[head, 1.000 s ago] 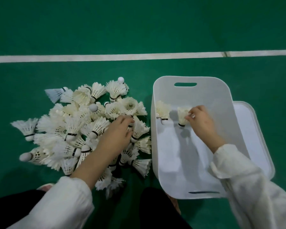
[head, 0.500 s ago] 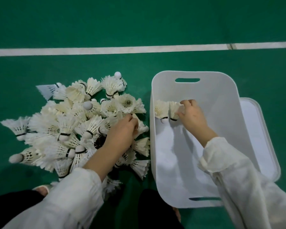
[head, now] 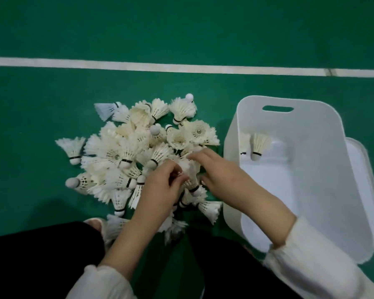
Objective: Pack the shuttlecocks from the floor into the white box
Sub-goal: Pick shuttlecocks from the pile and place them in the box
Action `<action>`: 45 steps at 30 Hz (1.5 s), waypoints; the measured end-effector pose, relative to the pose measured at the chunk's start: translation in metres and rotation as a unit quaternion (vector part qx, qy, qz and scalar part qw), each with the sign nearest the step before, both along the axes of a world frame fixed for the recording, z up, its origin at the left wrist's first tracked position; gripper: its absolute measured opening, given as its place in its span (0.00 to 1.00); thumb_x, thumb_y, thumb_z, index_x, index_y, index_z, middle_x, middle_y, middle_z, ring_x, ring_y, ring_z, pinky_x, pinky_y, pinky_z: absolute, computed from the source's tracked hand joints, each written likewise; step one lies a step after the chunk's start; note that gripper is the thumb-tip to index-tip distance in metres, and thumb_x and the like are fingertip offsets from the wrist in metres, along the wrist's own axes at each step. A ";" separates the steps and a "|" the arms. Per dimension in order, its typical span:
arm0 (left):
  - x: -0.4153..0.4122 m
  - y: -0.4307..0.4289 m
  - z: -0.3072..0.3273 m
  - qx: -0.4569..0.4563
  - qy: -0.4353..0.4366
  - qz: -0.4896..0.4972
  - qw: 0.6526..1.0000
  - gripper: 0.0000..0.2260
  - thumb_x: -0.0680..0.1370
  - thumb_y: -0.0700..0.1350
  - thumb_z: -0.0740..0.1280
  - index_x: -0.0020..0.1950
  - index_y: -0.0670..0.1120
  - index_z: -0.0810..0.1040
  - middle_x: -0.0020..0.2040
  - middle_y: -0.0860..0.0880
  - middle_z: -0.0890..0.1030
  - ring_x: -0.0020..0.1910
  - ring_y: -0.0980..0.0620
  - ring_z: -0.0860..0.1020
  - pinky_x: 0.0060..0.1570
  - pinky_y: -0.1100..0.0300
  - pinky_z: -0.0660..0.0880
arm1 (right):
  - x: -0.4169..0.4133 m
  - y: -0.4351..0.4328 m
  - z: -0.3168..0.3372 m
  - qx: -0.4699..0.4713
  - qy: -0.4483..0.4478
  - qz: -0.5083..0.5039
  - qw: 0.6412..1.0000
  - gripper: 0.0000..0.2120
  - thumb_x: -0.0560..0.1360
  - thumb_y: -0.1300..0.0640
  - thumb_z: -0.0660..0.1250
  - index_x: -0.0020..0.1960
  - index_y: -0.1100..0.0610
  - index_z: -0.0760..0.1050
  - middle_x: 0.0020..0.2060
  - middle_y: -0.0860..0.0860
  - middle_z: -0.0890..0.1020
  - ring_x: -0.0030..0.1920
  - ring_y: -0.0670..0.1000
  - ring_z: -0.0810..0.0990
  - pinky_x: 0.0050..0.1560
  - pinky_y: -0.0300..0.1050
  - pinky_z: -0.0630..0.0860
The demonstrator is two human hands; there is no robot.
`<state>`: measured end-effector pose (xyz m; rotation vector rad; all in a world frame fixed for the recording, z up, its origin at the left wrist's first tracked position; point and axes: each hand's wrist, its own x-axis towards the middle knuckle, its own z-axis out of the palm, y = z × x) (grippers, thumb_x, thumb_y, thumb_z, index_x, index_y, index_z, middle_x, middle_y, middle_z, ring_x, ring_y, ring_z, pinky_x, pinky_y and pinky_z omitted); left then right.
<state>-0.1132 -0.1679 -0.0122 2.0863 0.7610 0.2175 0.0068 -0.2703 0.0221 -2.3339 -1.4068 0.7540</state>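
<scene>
Head view: shuttlecocks heaped on the floor left of the white box, a pair inside. Curled fingers of the left hand pinching one shuttlecock by its feathers; right hand outstretched, empty (barely touching it). Best taken by the cork, feathers uncrushed.

— What is the ground like?
— A smooth green court floor, matt and one flat colour all across the view.
— Any markings?
— One straight white painted line. It crosses the whole view from left to right and dips slightly toward its right end.
— Is the line unbroken?
— Near its right end a thin dark seam cuts across it.
— And the light?
— Soft and rather dim. Beyond the line the floor reads a darker green. On the near side of the line it is a little brighter, with only faint, blurred shadows.
</scene>
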 end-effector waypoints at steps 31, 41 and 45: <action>0.003 0.035 -0.043 0.257 0.088 -0.171 0.947 0.36 0.67 0.27 0.65 0.70 0.49 0.58 0.69 0.47 0.63 0.63 0.45 0.67 0.53 0.53 0.75 | 0.003 0.014 -0.037 -0.016 -0.027 -0.043 0.999 0.09 0.77 0.51 0.59 0.47 0.57 0.71 0.44 0.51 0.75 0.42 0.53 0.74 0.40 0.49 0.72; 0.016 0.065 -0.032 0.177 0.060 -0.069 0.980 0.07 0.79 0.45 0.61 0.44 0.43 0.73 0.44 0.51 0.75 0.51 0.53 0.73 0.50 0.61 0.70 | 0.004 0.015 -0.038 0.037 -0.025 -0.075 0.996 0.07 0.77 0.55 0.60 0.41 0.54 0.65 0.41 0.48 0.70 0.41 0.50 0.70 0.37 0.44 0.65; -0.008 0.074 -0.007 -0.005 0.073 0.066 0.995 0.08 0.81 0.48 0.54 0.50 0.46 0.70 0.34 0.47 0.77 0.24 0.62 0.75 0.22 0.69 0.65 | 0.007 0.016 -0.042 0.049 -0.026 -0.090 0.994 0.03 0.77 0.60 0.60 0.45 0.58 0.72 0.44 0.51 0.73 0.44 0.53 0.72 0.39 0.47 0.69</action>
